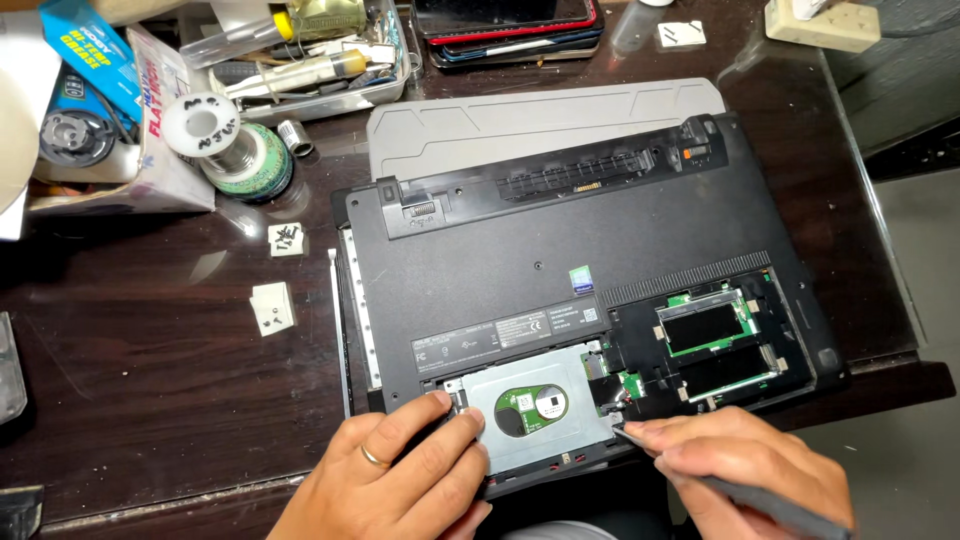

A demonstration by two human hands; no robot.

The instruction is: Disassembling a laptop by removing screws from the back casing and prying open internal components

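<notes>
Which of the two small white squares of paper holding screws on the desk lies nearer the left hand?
The lower white square, below the other one and closer to the left hand.

I'm seeing the laptop base [520, 250] showing matt black plastic. The drive caddy [535, 415] is looking like brushed metal, and the desk [150, 400] is gleaming as glossy dark wood.

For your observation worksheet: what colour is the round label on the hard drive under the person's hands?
Green and white, on the silver hard drive; the head view shows it clearly.
</notes>
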